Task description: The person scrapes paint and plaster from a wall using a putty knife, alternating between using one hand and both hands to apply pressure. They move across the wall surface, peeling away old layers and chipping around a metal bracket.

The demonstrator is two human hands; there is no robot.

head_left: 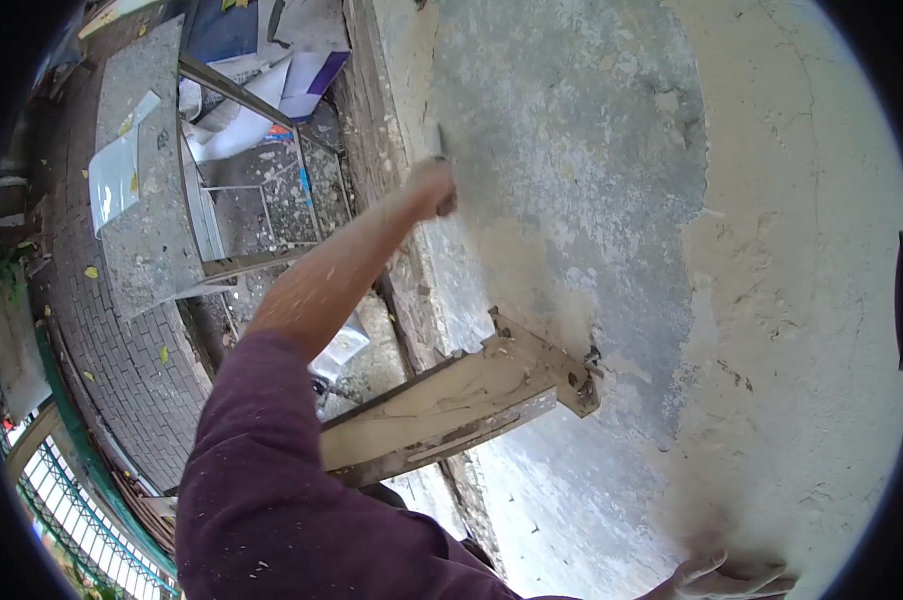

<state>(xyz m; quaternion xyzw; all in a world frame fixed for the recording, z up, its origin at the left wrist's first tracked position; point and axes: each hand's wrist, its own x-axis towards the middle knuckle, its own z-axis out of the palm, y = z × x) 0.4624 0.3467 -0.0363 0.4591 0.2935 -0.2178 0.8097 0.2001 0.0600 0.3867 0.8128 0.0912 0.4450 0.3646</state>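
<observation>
My left hand (pixel 433 188) is closed around the dark handle of a scraper (pixel 438 142); its pale blade points up along the wall and is blurred. The hand is close against the peeling wall (pixel 571 150), where grey and whitish patches show beside cream paint. At the lower right, my right hand (pixel 716 578) lies against the wall with its fingers stretched out, partly cut off by the view's edge. A dusty smear surrounds it. Pale flecks dot my left forearm and purple sleeve.
A wooden bracket-like piece (pixel 441 410) juts from the wall below my left arm. To the left stands a dusty table (pixel 136 240) with a clear sheet (pixel 121 180) on it. Crumpled paper (pixel 241 110) lies near its frame, beside brick paving (pixel 121 370). Debris lines the wall's base.
</observation>
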